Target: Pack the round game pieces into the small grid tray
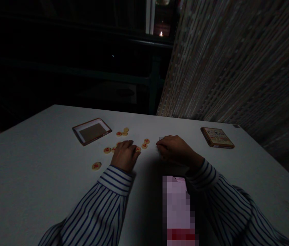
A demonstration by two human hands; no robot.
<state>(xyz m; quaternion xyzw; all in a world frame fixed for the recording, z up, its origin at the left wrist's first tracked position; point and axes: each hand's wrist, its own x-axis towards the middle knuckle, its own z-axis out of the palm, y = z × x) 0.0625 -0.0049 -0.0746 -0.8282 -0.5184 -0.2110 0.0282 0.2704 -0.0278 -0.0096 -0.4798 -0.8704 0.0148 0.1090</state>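
Note:
Round Chinese chess pieces with red characters are scattered on the white table [57, 191]. My left hand [126, 155] lies low over several of them, fingers bent. Between its thumb and index finger is one Chinese chess piece [138, 149]; other pieces are partly hidden under the fingers. To its left lie a piece [107, 150] and a separate piece [96, 166]. My right hand [173, 150] is closed just above the table, right of two touching pieces [145, 143]. A small pale edge shows behind its fingertips; what they hold is hidden.
A shallow open tray with a brown rim [98, 137] lies at the back left. A flat printed box [217, 136] is at the right. Between my forearms lies a phone [180, 208], its screen blurred out. A string curtain [211, 68] hangs behind the table. The room is dark.

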